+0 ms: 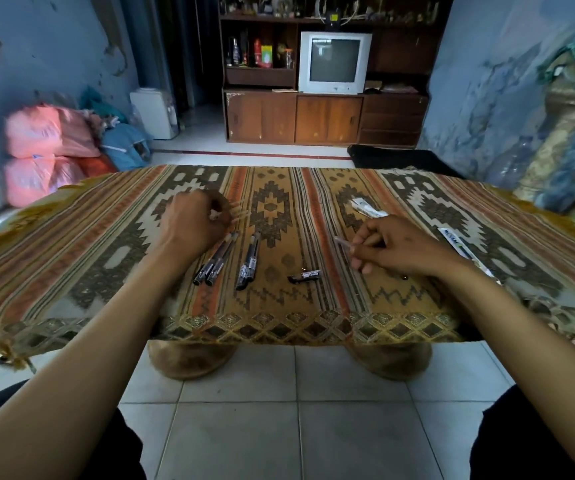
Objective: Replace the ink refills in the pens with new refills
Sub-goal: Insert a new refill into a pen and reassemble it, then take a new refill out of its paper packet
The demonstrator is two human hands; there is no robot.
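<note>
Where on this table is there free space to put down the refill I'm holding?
Free cloth: the near strip between the pens and the table's front edge, the whole left end beyond your left hand, and the far middle. Crowded: the centre, with pens and the short black piece, and the right side by the wrappers.

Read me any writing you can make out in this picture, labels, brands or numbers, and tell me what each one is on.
No text here can be read.
Pens: white label bands, print too small.
Short black pen piece: white label, blurred.
Near refill packet: blue lettering, illegible.
Far refill packet: print too small.
Television: small mark under the screen, unreadable.
Bottles on the shelf: labels blurred.
</note>
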